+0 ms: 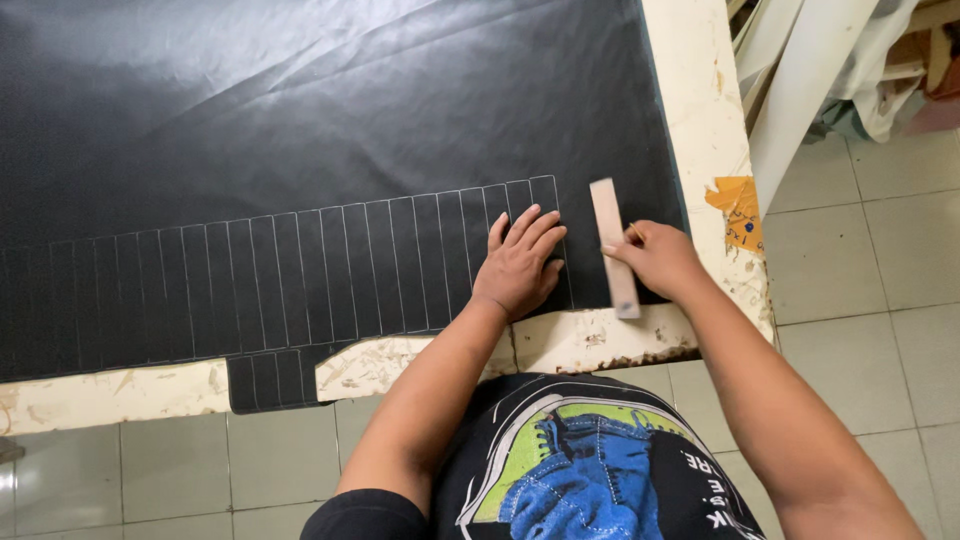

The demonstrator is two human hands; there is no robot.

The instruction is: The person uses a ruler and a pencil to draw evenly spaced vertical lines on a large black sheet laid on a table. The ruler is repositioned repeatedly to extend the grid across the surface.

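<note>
A large black sheet (300, 120) of leather-like material covers the work table. A row of several narrow strips is drawn on it in thin white lines (300, 270). My left hand (520, 262) lies flat, fingers together, on the rightmost drawn strips. My right hand (655, 255) grips a narrow wooden strip template (612, 245) that lies on the sheet just right of the last line; a thin marking tool seems pinched in the same fingers, too small to tell.
The table's worn cream edge (600, 340) runs along the front and right side (700, 110), with an orange paper scrap (738, 205) stuck on it. Tiled floor (880, 260) lies beyond. White planks and cloth (820, 60) lean at top right.
</note>
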